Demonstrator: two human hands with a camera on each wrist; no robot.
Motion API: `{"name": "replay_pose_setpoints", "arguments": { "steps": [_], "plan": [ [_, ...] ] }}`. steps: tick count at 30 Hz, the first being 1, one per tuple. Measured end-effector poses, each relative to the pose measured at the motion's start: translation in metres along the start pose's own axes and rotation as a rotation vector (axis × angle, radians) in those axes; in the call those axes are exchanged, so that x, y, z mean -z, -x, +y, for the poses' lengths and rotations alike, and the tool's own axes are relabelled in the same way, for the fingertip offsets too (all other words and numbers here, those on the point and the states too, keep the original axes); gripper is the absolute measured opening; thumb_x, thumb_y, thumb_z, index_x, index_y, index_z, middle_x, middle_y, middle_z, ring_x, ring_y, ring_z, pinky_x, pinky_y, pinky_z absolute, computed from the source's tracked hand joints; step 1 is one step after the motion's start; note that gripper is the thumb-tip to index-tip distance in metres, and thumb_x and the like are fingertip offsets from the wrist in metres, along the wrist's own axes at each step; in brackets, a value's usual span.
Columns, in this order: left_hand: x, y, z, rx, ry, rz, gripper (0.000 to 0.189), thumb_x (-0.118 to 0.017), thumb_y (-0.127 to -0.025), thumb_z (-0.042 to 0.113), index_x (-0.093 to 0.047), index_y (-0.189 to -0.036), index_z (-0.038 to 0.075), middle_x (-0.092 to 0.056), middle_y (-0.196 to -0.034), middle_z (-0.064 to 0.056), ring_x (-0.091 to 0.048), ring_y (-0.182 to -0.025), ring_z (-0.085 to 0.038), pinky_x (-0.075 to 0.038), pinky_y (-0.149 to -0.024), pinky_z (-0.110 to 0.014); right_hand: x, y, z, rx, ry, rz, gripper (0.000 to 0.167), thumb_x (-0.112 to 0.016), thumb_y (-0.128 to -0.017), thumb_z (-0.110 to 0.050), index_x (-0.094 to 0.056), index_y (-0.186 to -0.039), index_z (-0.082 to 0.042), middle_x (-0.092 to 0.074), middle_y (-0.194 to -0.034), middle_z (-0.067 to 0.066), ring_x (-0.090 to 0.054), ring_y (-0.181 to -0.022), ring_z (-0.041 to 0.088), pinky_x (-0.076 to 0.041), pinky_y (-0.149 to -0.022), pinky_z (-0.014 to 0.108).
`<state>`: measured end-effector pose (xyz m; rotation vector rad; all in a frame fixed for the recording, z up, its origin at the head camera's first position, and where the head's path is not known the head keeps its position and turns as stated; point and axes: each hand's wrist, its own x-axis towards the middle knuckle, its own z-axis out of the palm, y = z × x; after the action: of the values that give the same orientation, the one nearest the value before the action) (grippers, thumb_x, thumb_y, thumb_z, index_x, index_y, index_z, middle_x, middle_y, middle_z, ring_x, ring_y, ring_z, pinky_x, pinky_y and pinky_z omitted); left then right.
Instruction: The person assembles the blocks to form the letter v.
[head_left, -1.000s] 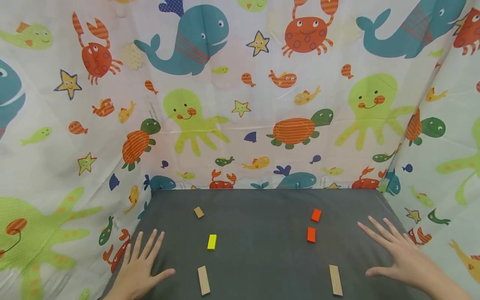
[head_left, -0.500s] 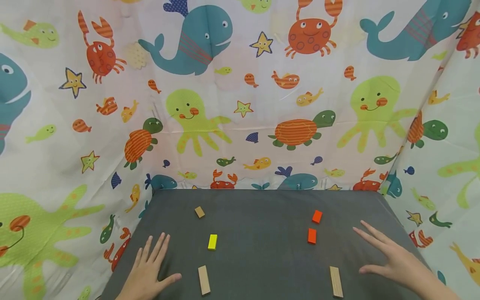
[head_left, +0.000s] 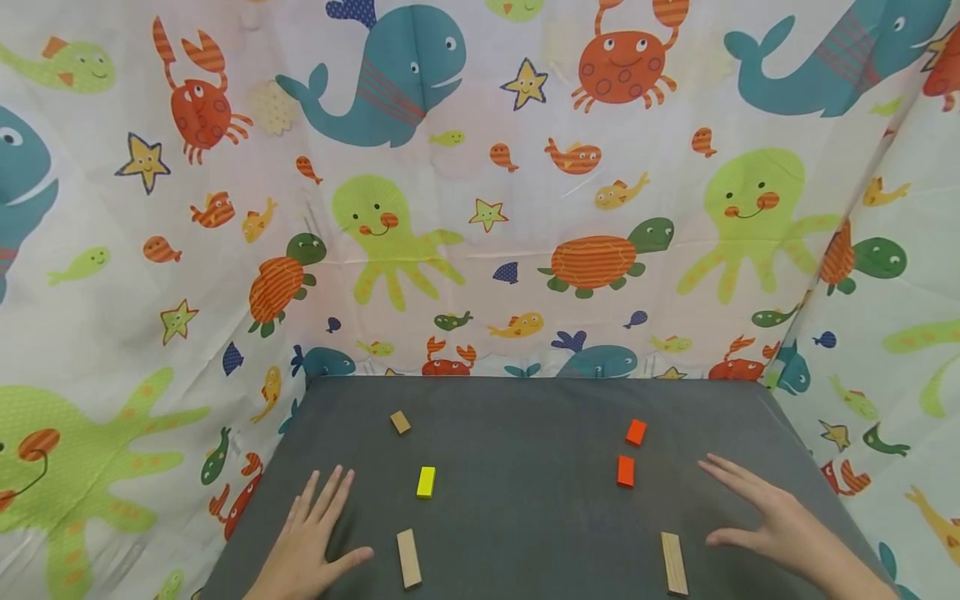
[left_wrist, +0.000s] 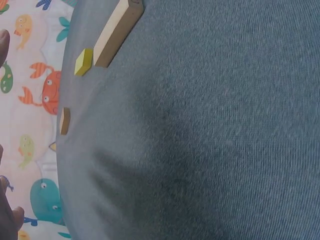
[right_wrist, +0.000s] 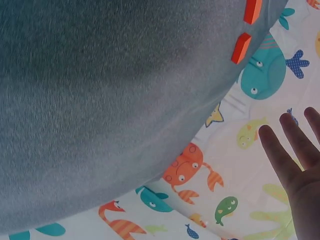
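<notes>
My left hand (head_left: 309,537) hovers over the left side of the grey table with fingers straight and thumb stretched out, holding nothing. Nearest to it is a long plain wooden block (head_left: 408,559), just right of the thumb. Beyond lie a yellow block (head_left: 426,482) and a small plain wooden block (head_left: 401,422). On the right side my right hand (head_left: 772,521) is held with fingers extended and thumb apart, holding nothing. Left of its thumb lies another long wooden block (head_left: 674,564). Two red blocks, a nearer one (head_left: 626,472) and a farther one (head_left: 636,432), lie farther back.
The grey cloth-covered table (head_left: 517,500) ends at a curtain (head_left: 450,333) printed with sea animals. It stands behind the table and along both sides. The blocks form two groups, left and right, with grey cloth between them.
Both hands have moved inward toward the middle, the left to the right and the right to the left and slightly down. The blocks stay in place; the head view shifts slightly.
</notes>
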<state>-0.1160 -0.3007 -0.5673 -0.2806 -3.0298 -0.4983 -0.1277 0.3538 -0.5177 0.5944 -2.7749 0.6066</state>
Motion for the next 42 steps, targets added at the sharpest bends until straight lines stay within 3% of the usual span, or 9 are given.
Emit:
{"name": "replay_pose_setpoints", "arguments": {
  "steps": [6,9,13,16,20,29,34,37,42],
  "plan": [
    [-0.006,-0.001,0.006,-0.001,0.032,-0.02,0.101,-0.07,-0.083,0.068,-0.016,-0.162,0.035,-0.022,-0.168,-0.005,-0.011,-0.153,-0.046,-0.016,-0.114,-0.077,-0.008,0.003,-0.002,0.039,-0.026,0.035,0.094,-0.089,-0.059,-0.055,-0.058,-0.142,-0.026,-0.056,-0.142,-0.013,-0.043,-0.121,-0.019,-0.062,-0.076,0.036],
    [-0.009,0.0,0.009,-0.002,0.045,-0.041,0.098,-0.068,-0.083,0.068,-0.019,-0.162,0.035,-0.026,-0.167,-0.006,-0.014,-0.152,-0.049,-0.014,-0.114,-0.077,-0.013,0.004,-0.002,0.039,-0.021,0.032,0.094,-0.09,-0.057,-0.054,-0.059,-0.141,-0.027,-0.062,-0.137,-0.005,-0.051,-0.119,-0.012,-0.061,-0.075,0.034],
    [-0.013,0.0,0.01,-0.001,0.036,-0.054,0.097,-0.068,-0.083,0.069,-0.022,-0.162,0.034,-0.028,-0.166,-0.007,-0.017,-0.151,-0.05,-0.016,-0.114,-0.077,-0.018,0.006,-0.002,0.015,-0.035,-0.005,0.093,-0.09,-0.058,-0.053,-0.059,-0.141,-0.025,-0.066,-0.131,0.009,-0.06,-0.115,0.001,-0.062,-0.075,0.044],
    [-0.016,0.0,0.011,-0.002,0.048,-0.066,0.097,-0.068,-0.084,0.068,-0.025,-0.161,0.03,-0.025,-0.167,-0.007,-0.017,-0.15,-0.05,-0.017,-0.113,-0.079,-0.021,0.008,-0.003,-0.005,-0.059,-0.019,0.092,-0.09,-0.058,-0.054,-0.059,-0.14,-0.024,-0.066,-0.13,0.009,-0.059,-0.115,-0.001,-0.062,-0.077,0.044],
    [-0.02,-0.002,0.014,0.006,0.082,-0.1,0.099,-0.068,-0.083,0.069,-0.025,-0.162,0.027,-0.02,-0.168,-0.008,-0.016,-0.151,-0.049,-0.018,-0.111,-0.08,-0.023,0.01,-0.003,-0.006,-0.081,-0.016,0.09,-0.091,-0.059,-0.05,-0.06,-0.14,-0.023,-0.067,-0.129,0.007,-0.056,-0.115,-0.008,-0.062,-0.076,0.033],
    [-0.024,-0.002,0.016,-0.021,0.061,-0.102,0.107,-0.071,-0.078,0.072,-0.025,-0.162,0.023,-0.027,-0.166,-0.01,-0.022,-0.149,-0.049,-0.021,-0.114,-0.077,-0.033,0.016,0.001,0.005,-0.141,-0.029,0.086,-0.092,-0.062,-0.043,-0.061,-0.139,-0.02,-0.067,-0.127,0.007,-0.052,-0.116,-0.013,-0.061,-0.078,0.028],
    [-0.032,-0.003,0.013,-0.026,0.068,-0.078,0.112,-0.074,-0.073,0.074,-0.028,-0.161,0.022,-0.03,-0.165,-0.012,-0.024,-0.148,-0.05,-0.022,-0.114,-0.076,-0.039,0.018,0.0,-0.012,-0.207,-0.101,0.083,-0.089,-0.068,-0.044,-0.058,-0.141,-0.019,-0.066,-0.13,0.012,-0.048,-0.117,-0.016,-0.06,-0.079,0.026],
    [-0.039,-0.004,0.012,-0.033,0.088,-0.068,0.117,-0.076,-0.07,0.074,-0.024,-0.162,0.023,-0.027,-0.166,-0.013,-0.026,-0.147,-0.05,-0.024,-0.112,-0.077,-0.042,0.019,-0.001,-0.03,-0.246,-0.162,0.082,-0.086,-0.071,-0.047,-0.057,-0.142,-0.018,-0.064,-0.132,0.016,-0.049,-0.118,-0.015,-0.062,-0.081,0.033],
    [-0.049,-0.005,0.015,-0.03,0.213,-0.106,0.124,-0.081,-0.069,0.067,-0.014,-0.164,0.025,-0.02,-0.167,-0.015,-0.025,-0.148,-0.05,-0.028,-0.106,-0.08,-0.05,0.024,-0.002,-0.052,-0.285,-0.236,0.084,-0.083,-0.074,-0.05,-0.055,-0.144,-0.013,-0.063,-0.134,0.019,-0.054,-0.119,-0.008,-0.061,-0.083,0.041]
  ]
}}
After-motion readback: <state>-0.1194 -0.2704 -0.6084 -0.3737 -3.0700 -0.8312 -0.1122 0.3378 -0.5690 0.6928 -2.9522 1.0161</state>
